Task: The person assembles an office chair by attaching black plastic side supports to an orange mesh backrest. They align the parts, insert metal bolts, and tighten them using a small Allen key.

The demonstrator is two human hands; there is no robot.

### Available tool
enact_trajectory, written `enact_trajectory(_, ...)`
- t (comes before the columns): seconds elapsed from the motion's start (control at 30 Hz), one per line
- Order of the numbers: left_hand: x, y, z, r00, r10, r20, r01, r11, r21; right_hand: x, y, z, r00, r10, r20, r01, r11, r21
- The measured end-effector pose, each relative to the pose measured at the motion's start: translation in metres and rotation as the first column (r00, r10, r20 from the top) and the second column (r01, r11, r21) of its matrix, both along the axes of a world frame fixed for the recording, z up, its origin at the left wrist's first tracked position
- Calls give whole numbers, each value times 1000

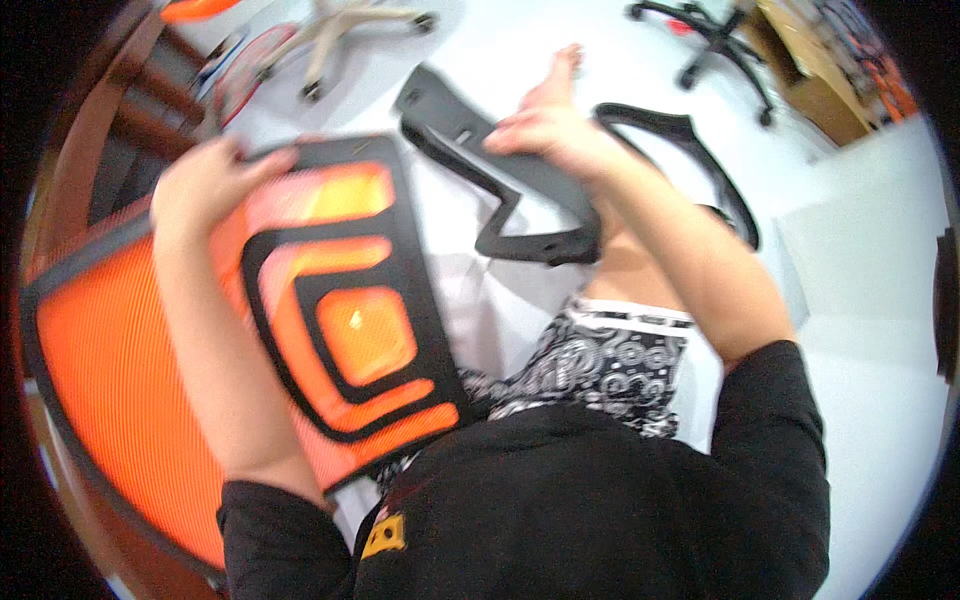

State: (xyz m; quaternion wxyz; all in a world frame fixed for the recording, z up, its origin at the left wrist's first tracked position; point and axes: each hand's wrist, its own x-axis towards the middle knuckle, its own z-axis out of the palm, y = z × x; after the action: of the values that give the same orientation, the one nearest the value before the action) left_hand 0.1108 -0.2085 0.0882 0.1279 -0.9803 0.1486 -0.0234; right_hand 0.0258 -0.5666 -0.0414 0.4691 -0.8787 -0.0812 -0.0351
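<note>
In the head view, the left hand [205, 185] is at about ten o'clock from the middle of the picture. Its fingers are curled closed over the top edge of an orange mesh panel with black frame [345, 310], and they grip this edge firmly. The panel lies tilted over the person's lap and reaches down toward six o'clock. Under it, at eight o'clock, there is a larger orange mesh seat part [110, 370].

The right hand [550, 135] is at about twelve o'clock. It is closed around a black plastic bracket [500, 170], with the fingers wrapped over the upper side; the thumb is hidden, so I cannot tell how tight the grip is. The bracket runs from eleven o'clock down to the centre, just beside the panel. A bare foot [560, 75] shows above the right hand. On the white floor [870, 300], a beige chair base [345, 30] stands at eleven o'clock and a black chair base [715, 40] at one o'clock.
</note>
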Motion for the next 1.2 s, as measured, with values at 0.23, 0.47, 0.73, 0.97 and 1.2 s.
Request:
enact_trajectory(0.23, -7, 16, -26, 970, 222, -95, -224, 974, -17, 3, 48, -74, 992, -16, -129, 6, 997, -76)
enact_trajectory(0.47, -2, 19, -44, 973, 222, -67, -221, 975, 10, 100, 77, -93, 973, -57, -225, -43, 910, -413)
enact_trajectory(0.73, 28, 56, -122, 922, 253, -292, -250, 967, 50, 105, 62, -126, 983, -88, -160, 11, 903, -429)
enact_trajectory(0.97, 32, 108, -197, 962, 91, -259, -83, 996, 41, -3, -157, -68, 797, -598, 91, 516, 594, -617)
enact_trajectory(1.2, -5, 104, -196, 949, 172, -264, -190, 981, -44, -126, -282, -116, 500, -857, -126, 411, 364, -836)
